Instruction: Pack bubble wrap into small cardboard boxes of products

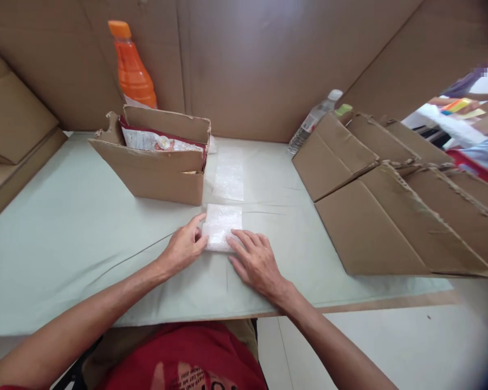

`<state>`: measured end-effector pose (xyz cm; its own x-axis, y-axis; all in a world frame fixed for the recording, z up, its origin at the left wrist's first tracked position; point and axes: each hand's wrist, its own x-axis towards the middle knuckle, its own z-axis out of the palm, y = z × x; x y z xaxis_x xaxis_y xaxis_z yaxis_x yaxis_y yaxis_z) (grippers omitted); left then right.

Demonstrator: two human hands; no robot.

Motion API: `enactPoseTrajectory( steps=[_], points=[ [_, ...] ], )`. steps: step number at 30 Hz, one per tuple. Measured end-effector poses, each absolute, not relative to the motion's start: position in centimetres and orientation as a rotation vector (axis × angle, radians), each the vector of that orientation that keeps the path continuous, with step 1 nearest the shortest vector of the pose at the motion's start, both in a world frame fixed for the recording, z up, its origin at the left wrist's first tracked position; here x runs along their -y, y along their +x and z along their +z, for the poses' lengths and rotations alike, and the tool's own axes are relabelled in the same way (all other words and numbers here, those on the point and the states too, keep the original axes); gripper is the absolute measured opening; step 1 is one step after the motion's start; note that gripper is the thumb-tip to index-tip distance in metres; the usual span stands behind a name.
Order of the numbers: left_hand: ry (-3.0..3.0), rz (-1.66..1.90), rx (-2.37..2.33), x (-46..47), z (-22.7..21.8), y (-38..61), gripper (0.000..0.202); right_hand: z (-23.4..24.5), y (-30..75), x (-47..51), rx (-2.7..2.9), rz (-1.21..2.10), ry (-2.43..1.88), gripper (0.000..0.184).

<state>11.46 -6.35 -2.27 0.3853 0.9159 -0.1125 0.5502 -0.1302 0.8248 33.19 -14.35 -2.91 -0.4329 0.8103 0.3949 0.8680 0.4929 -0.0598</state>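
A small folded piece of bubble wrap (223,227) lies flat on the table in front of me, its near part doubled over. My left hand (183,244) is at its left edge, thumb and forefinger apart and touching the edge; the other fingers are partly hidden. Across its lower right corner rest the fingers of my right hand (254,257), spread and fairly flat, with the thumb lower down beside the near edge. Just beyond the folded piece, a flat strip of bubble wrap (229,176) stretches away from me.
An open cardboard box (166,176) holding printed packets (160,140) stands behind my left hand. An orange bottle (134,73) is behind it. Several cardboard bins (374,222) line the right side, with a clear bottle (311,124) behind. Another carton (16,114) sits far left.
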Motion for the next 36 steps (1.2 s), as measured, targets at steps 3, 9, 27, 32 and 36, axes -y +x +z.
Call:
enactPoseTrajectory(
  steps=[3,9,27,32,36],
  points=[
    [2.211,0.818,-1.233,6.9,-2.8,10.6,0.058,-3.7,33.5,13.3,2.393,-0.208,-1.404,0.021],
    [2.561,0.836,-0.735,9.6,-3.3,8.7,0.036,-1.9,32.5,15.4,2.202,0.405,-1.457,0.021],
    [2.287,0.551,-0.814,6.9,-4.3,10.7,0.056,-3.2,33.6,15.6,2.084,0.482,-1.566,0.013],
    [2.12,0.539,-0.752,8.3,-3.6,9.9,0.058,-1.7,32.9,15.3,1.967,0.791,-1.629,0.037],
    [2.194,0.689,-0.721,8.4,-1.9,8.5,0.047,1.4,32.2,13.6,2.175,0.762,-1.542,0.012]
  ],
)
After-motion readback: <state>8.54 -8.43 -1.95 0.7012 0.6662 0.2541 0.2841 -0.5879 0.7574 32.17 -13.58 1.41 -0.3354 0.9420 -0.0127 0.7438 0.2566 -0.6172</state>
